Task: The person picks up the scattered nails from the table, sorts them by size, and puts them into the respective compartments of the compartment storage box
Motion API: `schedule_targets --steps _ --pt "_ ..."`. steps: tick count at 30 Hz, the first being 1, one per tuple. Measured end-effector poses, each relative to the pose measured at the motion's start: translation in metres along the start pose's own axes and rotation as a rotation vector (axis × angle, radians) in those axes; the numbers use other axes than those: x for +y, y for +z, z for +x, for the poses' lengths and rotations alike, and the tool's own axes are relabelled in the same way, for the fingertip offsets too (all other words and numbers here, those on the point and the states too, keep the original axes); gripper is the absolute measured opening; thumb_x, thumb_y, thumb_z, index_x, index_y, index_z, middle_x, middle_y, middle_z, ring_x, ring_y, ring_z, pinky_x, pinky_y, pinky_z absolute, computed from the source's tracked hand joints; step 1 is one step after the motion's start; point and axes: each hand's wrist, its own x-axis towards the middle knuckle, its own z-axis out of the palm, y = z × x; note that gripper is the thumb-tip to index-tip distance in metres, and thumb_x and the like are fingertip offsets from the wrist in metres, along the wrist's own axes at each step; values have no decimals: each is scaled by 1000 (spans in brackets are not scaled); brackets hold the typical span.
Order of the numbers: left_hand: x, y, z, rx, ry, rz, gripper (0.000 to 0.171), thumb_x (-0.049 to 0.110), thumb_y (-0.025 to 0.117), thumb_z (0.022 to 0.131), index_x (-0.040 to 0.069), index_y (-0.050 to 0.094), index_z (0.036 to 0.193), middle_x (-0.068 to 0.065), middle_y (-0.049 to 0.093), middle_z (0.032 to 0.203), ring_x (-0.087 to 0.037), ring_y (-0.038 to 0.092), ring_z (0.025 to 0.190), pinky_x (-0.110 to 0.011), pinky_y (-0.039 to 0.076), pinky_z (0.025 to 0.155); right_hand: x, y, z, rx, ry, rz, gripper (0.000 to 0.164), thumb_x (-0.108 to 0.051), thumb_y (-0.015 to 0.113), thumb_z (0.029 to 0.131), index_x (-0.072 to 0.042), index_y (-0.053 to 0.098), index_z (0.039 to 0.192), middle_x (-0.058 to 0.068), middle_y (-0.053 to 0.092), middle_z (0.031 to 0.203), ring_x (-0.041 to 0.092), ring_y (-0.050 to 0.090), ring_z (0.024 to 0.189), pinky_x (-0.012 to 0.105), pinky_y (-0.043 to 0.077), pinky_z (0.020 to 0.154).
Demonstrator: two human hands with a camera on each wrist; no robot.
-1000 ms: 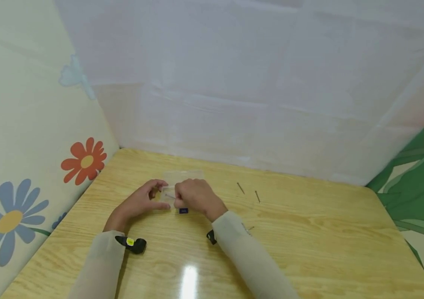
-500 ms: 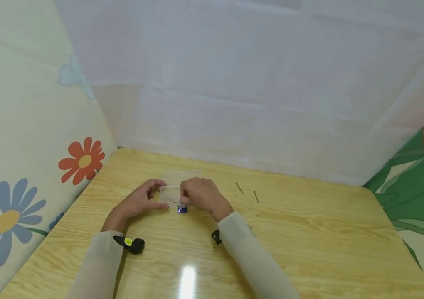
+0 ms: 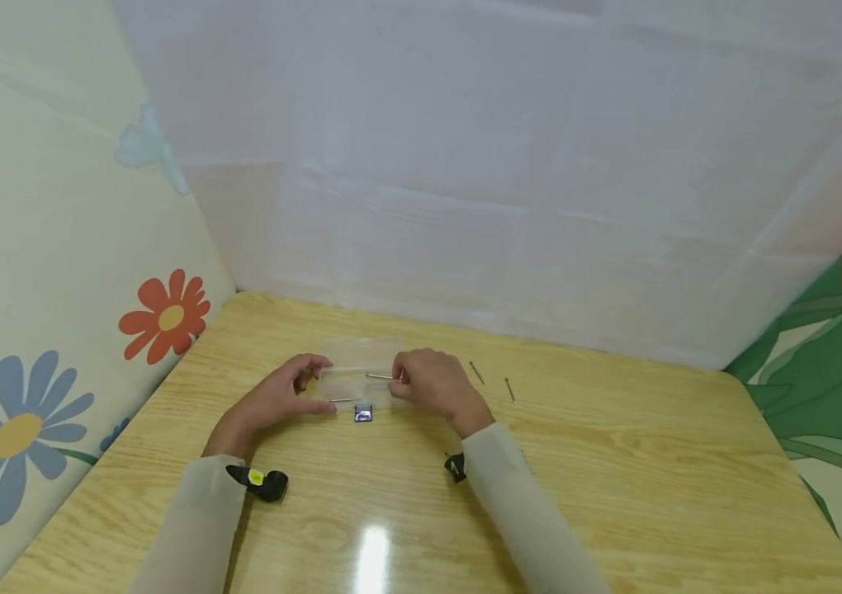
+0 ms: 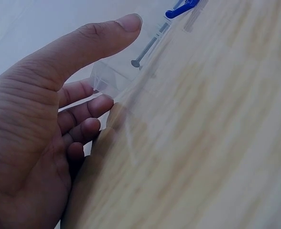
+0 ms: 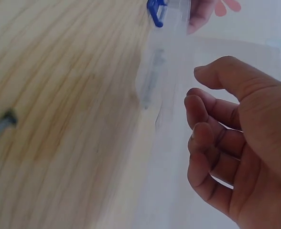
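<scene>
In the head view a clear plastic box [image 3: 341,384] lies on the table, its transparent lid [image 3: 361,353] folded back behind it and a blue latch [image 3: 363,416] at its front. My left hand [image 3: 283,398] holds the box's left end between thumb and curled fingers. One nail [image 3: 340,401] lies inside along the front; the left wrist view shows this nail [image 4: 150,45] through the wall. Another nail [image 3: 380,376] shows at the fingertips of my right hand [image 3: 439,385], over the box's right end. The right wrist view shows thumb and forefinger of the right hand [image 5: 236,129] apart, nothing between.
To the right of the box, two loose nails lie on the wooden table [image 3: 651,462]: one nail [image 3: 476,373] further back, another nail [image 3: 510,390] beside it. A pale cloth [image 3: 465,165] hangs behind the table, and a flowered one [image 3: 57,231] to the left.
My right hand has drawn back to the right across the box, uncovering its inside and a second nail. The front nail appears lying in the box. The left hand has stayed put.
</scene>
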Motion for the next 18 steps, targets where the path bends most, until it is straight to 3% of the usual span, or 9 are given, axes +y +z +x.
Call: schedule_targets --steps 18 --pt "2 -1 1 -8 -6 0 71 28 90 81 4 53 137 -11 46 107 -27 42 93 -41 36 80 52 -3 -37 39 154 -40 8 -21 70 95 -15 75 96 -3 71 90 15 64 78 38 54 68"
